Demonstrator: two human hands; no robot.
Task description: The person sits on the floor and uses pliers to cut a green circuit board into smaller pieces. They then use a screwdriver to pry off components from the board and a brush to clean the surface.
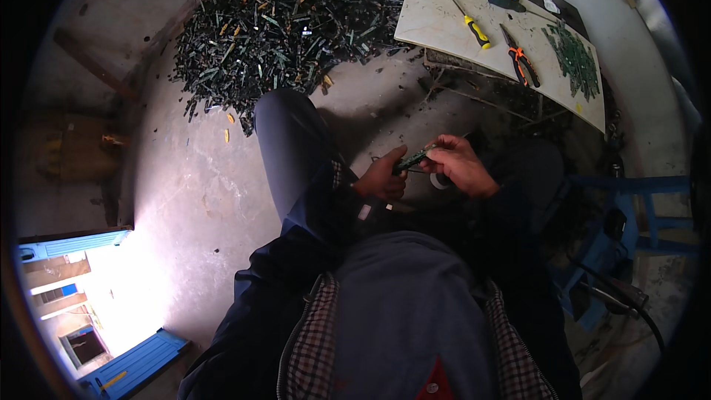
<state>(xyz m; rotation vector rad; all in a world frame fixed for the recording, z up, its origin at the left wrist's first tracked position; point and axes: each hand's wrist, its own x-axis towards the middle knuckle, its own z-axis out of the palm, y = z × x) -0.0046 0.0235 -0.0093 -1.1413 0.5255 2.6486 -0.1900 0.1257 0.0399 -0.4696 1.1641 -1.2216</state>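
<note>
Above the lap, the left hand [381,178] and right hand [461,166] each pinched 1 end of a narrow green strip [413,158], held level between them. Farther off lay a white board [444,22] bearing a yellow-handled screwdriver [472,24], orange-handled pliers [521,57] and more green strips [574,59]; beyond spread a dark scrap heap [289,18].

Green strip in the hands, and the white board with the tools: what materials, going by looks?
Green strip, held by left hand and right hand: thin, rigid, dark green, probably circuit-board laminate like the pile of strips on the floor; too small to confirm. White board: flat, matte, scuffed, likely painted wood or laminate; can't tell which.
</note>
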